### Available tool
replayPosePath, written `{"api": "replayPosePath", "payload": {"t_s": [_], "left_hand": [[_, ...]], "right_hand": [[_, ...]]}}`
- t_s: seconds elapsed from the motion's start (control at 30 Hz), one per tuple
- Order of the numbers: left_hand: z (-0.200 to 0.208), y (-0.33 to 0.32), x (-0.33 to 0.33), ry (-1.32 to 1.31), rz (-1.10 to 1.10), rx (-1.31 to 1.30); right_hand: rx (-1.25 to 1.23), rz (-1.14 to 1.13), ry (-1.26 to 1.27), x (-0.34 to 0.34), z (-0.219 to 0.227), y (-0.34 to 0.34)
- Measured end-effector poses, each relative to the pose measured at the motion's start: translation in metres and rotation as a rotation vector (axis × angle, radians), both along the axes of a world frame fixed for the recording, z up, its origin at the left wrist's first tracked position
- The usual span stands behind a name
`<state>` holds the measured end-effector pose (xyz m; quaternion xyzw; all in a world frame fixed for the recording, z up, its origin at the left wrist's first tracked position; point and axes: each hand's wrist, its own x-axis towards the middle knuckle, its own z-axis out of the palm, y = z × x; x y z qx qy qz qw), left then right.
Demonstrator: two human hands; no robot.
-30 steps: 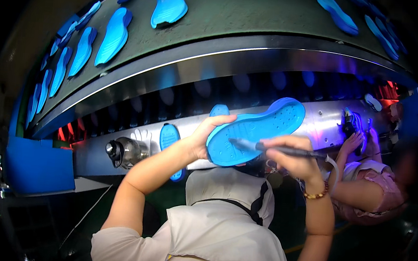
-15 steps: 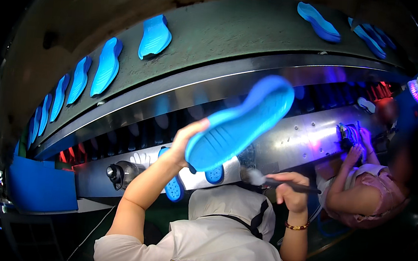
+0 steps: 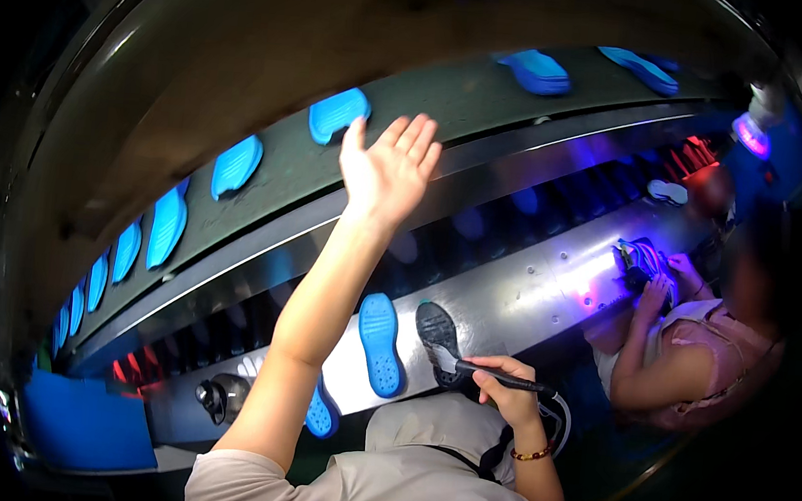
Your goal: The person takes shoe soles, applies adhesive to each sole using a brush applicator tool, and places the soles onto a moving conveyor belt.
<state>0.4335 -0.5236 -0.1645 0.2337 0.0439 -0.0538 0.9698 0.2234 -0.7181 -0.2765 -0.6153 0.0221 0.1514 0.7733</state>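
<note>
My left hand point(image 3: 394, 172) is raised over the near edge of the dark green belt point(image 3: 433, 101), palm up, fingers stretched, holding nothing. Just beyond its thumb a blue shoe sole point(image 3: 338, 116) lies on the belt. My right hand point(image 3: 506, 390) grips a black-handled brush point(image 3: 507, 378) with pale bristles; a white hose or cable shows beside the handle. The bristles are at a dark sole point(image 3: 436, 328) on the metal bench point(image 3: 499, 326). Left of the dark sole lies another blue sole point(image 3: 378, 339), ridged above and dotted below. One more blue sole point(image 3: 321, 413) is partly hidden by my left forearm.
Several blue soles point(image 3: 168, 225) line the belt. A bottle point(image 3: 224, 397) stands on the bench at left, near a blue box point(image 3: 86, 419). Dark items fill the shelf under the belt. At right a co-worker point(image 3: 696, 372) handles a shoe part under a purple lamp point(image 3: 751, 136).
My left hand has let go of the blue sole, which now appears to lie on the belt, and has opened. My right hand has brought the brush down to the dark sole. The view has shifted.
</note>
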Motion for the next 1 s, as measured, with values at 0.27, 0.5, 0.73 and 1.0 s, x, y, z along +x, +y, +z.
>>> {"api": "replayPosePath", "payload": {"t_s": [0.27,0.5,0.73,1.0], "left_hand": [[0.0,-0.132,0.131,-0.839,0.55,1.623],[0.011,-0.068,0.121,-1.057,0.376,2.434],[0.005,0.038,-0.046,-1.12,0.678,1.883],[-0.062,0.072,-0.153,-0.007,-0.181,0.387]], "right_hand": [[-0.162,0.019,-0.126,-0.009,0.002,-0.013],[-0.115,0.002,-0.051,-0.009,0.001,-0.03],[0.067,-0.072,-0.105,-0.001,-0.009,-0.037],[0.326,-0.083,-0.182,0.039,0.024,-0.026]]}}
